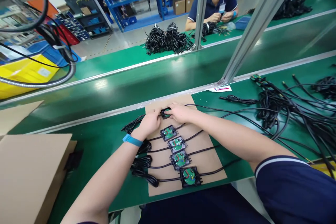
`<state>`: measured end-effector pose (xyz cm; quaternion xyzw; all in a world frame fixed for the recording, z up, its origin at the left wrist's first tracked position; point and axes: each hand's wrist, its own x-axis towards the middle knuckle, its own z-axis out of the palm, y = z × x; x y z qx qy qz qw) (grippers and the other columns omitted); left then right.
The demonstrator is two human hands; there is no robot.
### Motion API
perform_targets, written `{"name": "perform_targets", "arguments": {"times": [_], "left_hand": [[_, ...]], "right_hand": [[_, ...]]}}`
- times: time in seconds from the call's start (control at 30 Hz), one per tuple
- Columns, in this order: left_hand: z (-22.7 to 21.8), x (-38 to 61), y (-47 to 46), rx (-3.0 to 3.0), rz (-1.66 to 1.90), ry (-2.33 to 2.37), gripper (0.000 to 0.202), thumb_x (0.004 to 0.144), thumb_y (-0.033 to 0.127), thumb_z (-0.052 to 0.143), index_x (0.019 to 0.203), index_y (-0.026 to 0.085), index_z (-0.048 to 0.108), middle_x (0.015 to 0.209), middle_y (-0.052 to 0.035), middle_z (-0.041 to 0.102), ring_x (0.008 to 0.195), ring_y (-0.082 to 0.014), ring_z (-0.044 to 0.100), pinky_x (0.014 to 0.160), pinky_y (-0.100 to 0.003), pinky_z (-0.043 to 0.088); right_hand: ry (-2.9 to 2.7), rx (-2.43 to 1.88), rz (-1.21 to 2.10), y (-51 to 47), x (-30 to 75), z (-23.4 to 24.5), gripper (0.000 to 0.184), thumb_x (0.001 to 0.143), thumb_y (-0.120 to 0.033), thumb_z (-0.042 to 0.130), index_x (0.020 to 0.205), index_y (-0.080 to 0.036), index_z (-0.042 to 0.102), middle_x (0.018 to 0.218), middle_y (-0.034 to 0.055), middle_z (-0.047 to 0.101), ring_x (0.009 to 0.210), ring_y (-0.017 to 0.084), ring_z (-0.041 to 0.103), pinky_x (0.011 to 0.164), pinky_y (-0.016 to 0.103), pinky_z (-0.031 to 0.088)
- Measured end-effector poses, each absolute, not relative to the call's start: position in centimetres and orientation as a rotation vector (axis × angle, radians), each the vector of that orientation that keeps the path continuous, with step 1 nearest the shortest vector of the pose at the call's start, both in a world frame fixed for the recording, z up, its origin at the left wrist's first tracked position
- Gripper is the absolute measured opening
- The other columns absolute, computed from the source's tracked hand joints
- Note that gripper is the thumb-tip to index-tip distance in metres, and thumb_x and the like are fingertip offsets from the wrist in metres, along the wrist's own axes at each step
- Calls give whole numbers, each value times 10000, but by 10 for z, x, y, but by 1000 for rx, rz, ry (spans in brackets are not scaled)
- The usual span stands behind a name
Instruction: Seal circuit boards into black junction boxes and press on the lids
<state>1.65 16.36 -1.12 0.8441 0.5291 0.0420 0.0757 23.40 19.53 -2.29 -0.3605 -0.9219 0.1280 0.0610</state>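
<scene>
At the far end of a cardboard sheet [210,161], both of my hands are on a small black plastic housing [165,114]. My left hand [151,123] grips its left side, the fingertips partly hidden. My right hand [180,112] has its fingers curled on the right side and top, covering much of it. Toward me, several similar open housings lie in a column, each with a green circuit board [189,176] and small coloured wires inside. Black cables leave them on both sides. Coiled cable bundles [143,162] lie to their left.
Cardboard boxes [28,161] stand at the left. A tangle of black cables [273,108] covers the right, with a white tube [222,88] near the metal post [236,56]. Across the green conveyor [118,80], a co-worker [219,7] sits beside cable bundles [168,40].
</scene>
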Motion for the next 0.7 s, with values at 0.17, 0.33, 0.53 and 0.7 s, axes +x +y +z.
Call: {"name": "perform_targets", "arguments": {"times": [0.17,0.33,0.53,0.7], "left_hand": [[-18,19,162,2564,189,1453,488,995,330,475,1450,156,511,1242,-142,612,1080,-264,652,965,-382,535],[-29,23,165,2565,301,1423,437,986,370,537,1371,166,567,1340,-138,603,1220,-280,603,1036,-391,508],[-10,21,156,2469,377,1433,473,903,315,665,1331,148,552,1297,-148,652,1167,-293,646,1005,-423,531],[21,8,111,2495,354,1317,428,912,348,654,1297,187,560,1212,-118,674,1081,-267,673,941,-393,550]], "right_hand": [[-2694,-1053,342,190,239,-35,347,990,-233,540,1251,-83,712,1392,234,572,1219,312,556,1075,464,441],[-2749,-1008,364,197,238,-35,248,964,-221,593,1101,-102,764,1335,198,612,1155,288,579,1048,443,456],[-2842,-985,331,189,238,-10,201,928,-205,647,1032,-87,772,1123,195,672,1070,291,583,974,440,484],[-2779,-807,410,145,232,3,262,979,-239,578,1157,-138,742,1212,166,656,1108,274,577,999,437,478]]}}
